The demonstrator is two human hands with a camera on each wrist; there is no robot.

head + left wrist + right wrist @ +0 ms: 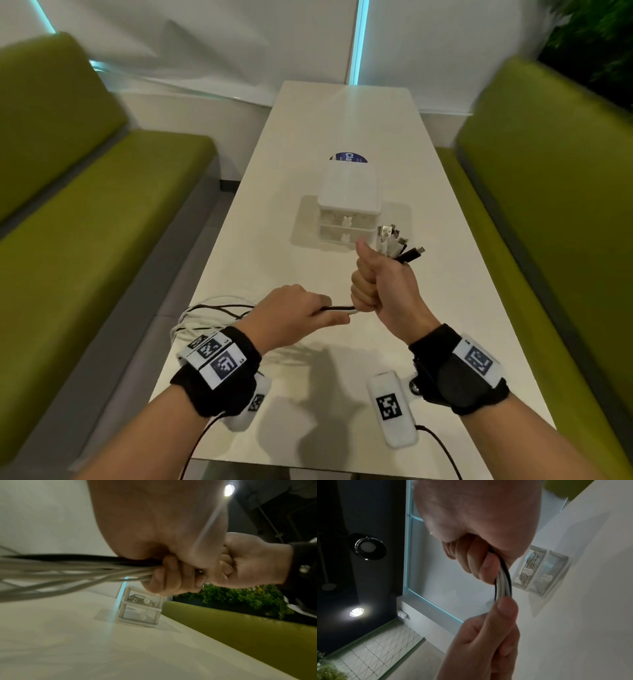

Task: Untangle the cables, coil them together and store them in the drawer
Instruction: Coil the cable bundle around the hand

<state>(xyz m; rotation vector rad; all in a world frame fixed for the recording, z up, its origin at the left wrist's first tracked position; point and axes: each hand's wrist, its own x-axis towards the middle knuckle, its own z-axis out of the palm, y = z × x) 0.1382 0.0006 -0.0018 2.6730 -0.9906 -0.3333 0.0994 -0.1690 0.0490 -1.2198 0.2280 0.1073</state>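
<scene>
A bundle of white and black cables (337, 309) runs between both hands above the white table (274, 212). My right hand (380, 281) grips the bundle in a fist, and the plug ends (397, 245) stick up out of it. To its left, my left hand (301, 315) pinches the same cables (72, 573) with curled fingers (169, 577). The loose lengths (209, 315) trail off to the left over the table edge. The small clear drawer unit (347, 205) stands mid-table with both drawers closed; the upper one holds coiled cables (530, 563).
A blue round sticker (351, 158) lies behind the drawer unit. Green benches (68, 240) flank the table on both sides. White walls and a lit panel stand beyond the far end. Plants (240, 597) grow behind the right bench.
</scene>
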